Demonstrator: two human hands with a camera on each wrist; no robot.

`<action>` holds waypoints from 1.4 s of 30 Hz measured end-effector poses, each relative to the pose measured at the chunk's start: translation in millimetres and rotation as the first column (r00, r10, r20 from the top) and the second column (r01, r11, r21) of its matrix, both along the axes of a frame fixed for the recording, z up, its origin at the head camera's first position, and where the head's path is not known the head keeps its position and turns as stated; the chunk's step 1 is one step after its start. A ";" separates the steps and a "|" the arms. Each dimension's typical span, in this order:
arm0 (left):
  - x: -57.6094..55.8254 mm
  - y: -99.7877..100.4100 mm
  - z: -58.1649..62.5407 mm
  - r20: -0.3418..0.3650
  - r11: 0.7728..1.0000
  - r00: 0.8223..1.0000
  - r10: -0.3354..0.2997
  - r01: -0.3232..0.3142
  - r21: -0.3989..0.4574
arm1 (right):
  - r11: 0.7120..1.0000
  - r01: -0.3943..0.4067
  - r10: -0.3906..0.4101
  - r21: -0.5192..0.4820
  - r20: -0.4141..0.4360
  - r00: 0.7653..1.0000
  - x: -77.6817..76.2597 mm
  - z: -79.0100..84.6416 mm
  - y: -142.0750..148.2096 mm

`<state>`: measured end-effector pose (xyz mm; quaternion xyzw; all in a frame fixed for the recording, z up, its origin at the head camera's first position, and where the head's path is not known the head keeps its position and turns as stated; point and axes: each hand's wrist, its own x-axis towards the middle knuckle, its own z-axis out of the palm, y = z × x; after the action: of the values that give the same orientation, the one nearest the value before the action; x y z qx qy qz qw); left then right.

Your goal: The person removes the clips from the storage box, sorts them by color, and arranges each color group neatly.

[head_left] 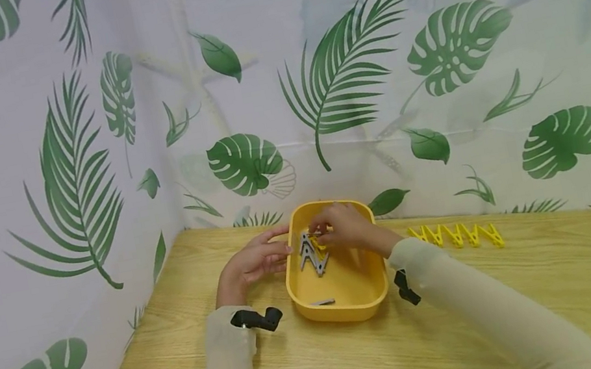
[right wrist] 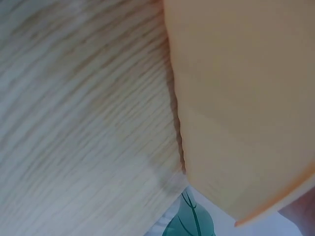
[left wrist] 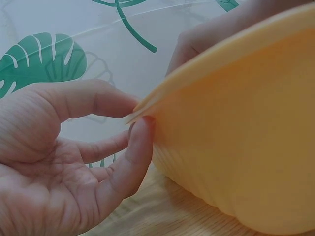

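Note:
A yellow plastic basin [head_left: 345,314] stands on the wooden table, with grey clothespins [head_left: 318,265] and a yellow clothespin [head_left: 318,247] bunched at its left inside. My left hand [head_left: 253,263] pinches the basin's left rim between thumb and finger, as the left wrist view shows up close. My right hand [head_left: 346,227] reaches down into the basin from the right, and its curled fingertips pinch at the yellow clothespin, partly covering it. In the right wrist view the basin's outer wall [right wrist: 246,98] hides nearly all of that hand.
Several yellow clothespins [head_left: 456,236] lie in a row on the table [head_left: 530,301], right of the basin. One grey piece [head_left: 323,302] lies apart near the basin's front. A leaf-patterned sheet [head_left: 268,97] hangs directly behind the table and along its left side.

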<state>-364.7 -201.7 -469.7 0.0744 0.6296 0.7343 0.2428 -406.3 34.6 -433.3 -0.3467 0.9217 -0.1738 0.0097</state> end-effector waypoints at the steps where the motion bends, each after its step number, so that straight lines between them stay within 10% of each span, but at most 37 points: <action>1: -0.1 -0.1 -0.1 0.002 1.000 1.000 0.001 -0.001 0.003 | 1.000 0.004 -0.004 0.011 0.004 1.000 0.1 0.8 0.6; 24: -0.9 1.1 -1.8 0.026 1.000 1.000 0.001 -0.002 0.014 | 0.974 -0.061 0.050 0.217 0.059 0.997 7.2 -0.4 8.5; 42: -0.7 0.7 1.2 0.042 1.000 0.999 0.012 -0.013 0.005 | 0.978 -0.085 0.083 0.191 0.020 0.996 13.9 0.0 19.6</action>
<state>-365.4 -201.1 -468.5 0.0556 0.6228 0.7389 0.2512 -392.4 54.2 -433.3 -0.3817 0.9186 -0.0856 0.0561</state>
